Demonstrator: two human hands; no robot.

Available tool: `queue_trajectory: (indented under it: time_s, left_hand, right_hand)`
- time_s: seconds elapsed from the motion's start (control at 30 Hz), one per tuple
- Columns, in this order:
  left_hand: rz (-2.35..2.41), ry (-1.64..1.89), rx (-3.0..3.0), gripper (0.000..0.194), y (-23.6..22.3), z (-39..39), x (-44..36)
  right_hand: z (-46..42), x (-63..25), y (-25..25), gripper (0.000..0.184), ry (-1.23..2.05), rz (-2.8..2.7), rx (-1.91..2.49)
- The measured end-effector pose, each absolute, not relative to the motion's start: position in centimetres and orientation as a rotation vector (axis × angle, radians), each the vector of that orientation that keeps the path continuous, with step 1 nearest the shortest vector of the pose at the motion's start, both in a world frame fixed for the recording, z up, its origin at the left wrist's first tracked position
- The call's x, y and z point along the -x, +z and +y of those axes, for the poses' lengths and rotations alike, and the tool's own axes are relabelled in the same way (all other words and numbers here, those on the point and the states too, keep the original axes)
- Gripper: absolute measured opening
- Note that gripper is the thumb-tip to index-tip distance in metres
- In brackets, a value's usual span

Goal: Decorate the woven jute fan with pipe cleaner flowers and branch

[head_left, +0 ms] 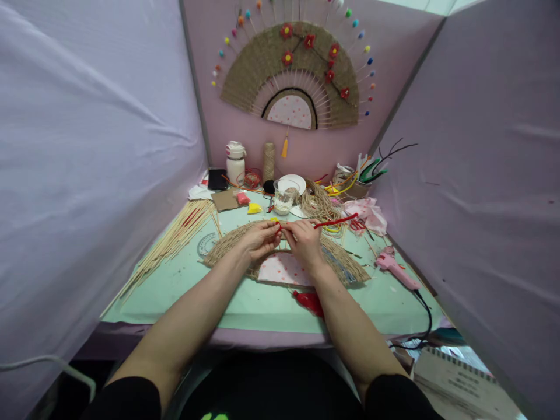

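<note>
My left hand [261,240] pinches the curled end of a red pipe cleaner [336,221], just left of the middle of the view. My right hand [304,239] is closed on the same pipe cleaner, and its long free end sticks out to the right. The fingertips of both hands nearly meet. Below them lies a twine-woven fan [227,248] with a white, pink-dotted centre panel [280,268]. A red tassel [308,302] lies at the fan's lower edge, partly behind my right forearm.
Thin bamboo sticks [175,239] spread along the left. A pink glue gun [397,268] with a black cord lies right. Behind the hands stand a clear cup [283,201], a white bottle [235,163] and a twine spool [268,162]. A finished fan [249,70] hangs on the back wall.
</note>
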State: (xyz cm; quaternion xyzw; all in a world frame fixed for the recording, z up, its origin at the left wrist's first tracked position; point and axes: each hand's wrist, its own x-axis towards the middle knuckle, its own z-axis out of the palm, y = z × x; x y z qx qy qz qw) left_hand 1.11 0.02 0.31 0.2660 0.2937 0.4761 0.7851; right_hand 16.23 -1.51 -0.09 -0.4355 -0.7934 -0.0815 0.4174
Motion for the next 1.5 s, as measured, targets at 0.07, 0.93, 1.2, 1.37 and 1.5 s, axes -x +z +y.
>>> queue_trajectory:
  time_s: [0.07,0.93,1.2,1.37,1.5]
  left_hand:
    - [0.646,1.043,-0.599,0.013,0.1,0.0,-1.2]
    - [0.799,1.564,-1.820,0.006,1.6,-1.6,-1.5]
    - [0.676,1.574,-0.604,0.015,0.8,1.1,-0.9]
    - [0.517,1.347,-0.394,0.007,0.6,1.4,-0.4]
    - [0.493,1.391,-0.221,0.013,0.4,2.0,-0.1]
  right_hand:
    - [-1.6,-16.2,0.0,0.016,-0.173,-1.983,1.112]
    - [-1.6,-17.2,1.9,0.022,1.440,-1.419,0.935]
    - [-4.2,-15.2,1.9,0.013,-0.310,-1.787,0.872]
    - [-4.0,-14.4,1.0,0.006,-0.257,-2.073,0.724]
    - [-4.5,-14.3,0.8,0.015,-0.388,-2.004,0.706]
